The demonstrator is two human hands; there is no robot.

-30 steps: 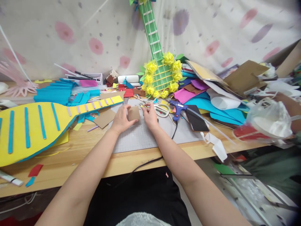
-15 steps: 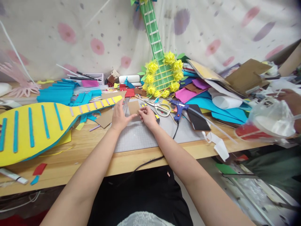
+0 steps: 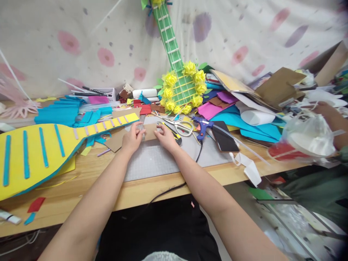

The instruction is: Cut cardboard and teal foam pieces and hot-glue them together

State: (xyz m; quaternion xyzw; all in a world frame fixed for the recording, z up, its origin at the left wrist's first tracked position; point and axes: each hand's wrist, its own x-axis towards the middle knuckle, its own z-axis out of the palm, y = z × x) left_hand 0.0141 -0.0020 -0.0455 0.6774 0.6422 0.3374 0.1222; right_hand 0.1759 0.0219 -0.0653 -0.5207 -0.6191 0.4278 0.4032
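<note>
A small brown cardboard piece (image 3: 150,132) lies over the grey cutting mat (image 3: 152,163), between my two hands. My right hand (image 3: 165,137) pinches its right side between thumb and fingers. At the left edge, the curled fingers of my left hand (image 3: 132,138) are on a metal ruler (image 3: 140,127), mostly hidden by that hand. Just beyond my right hand is a yellow-and-black utility knife (image 3: 177,138). White-handled scissors (image 3: 183,127) lie behind it, and a blue glue gun (image 3: 202,127) is farther right.
A yellow cardboard instrument shape (image 3: 70,145) with blue strips covers the left side. A green flowered guitar shape (image 3: 178,79) leans at the back. Right are a phone (image 3: 225,136), coloured sheets (image 3: 244,127) and a bagged red tub (image 3: 285,150), beside another person's arm (image 3: 330,117). A black cord (image 3: 168,190) crosses the table edge.
My left hand's fingers have gone from spread to curled at the ruler. The cardboard piece has come down nearer to me, with my right hand on it. The whole view has shifted slightly.
</note>
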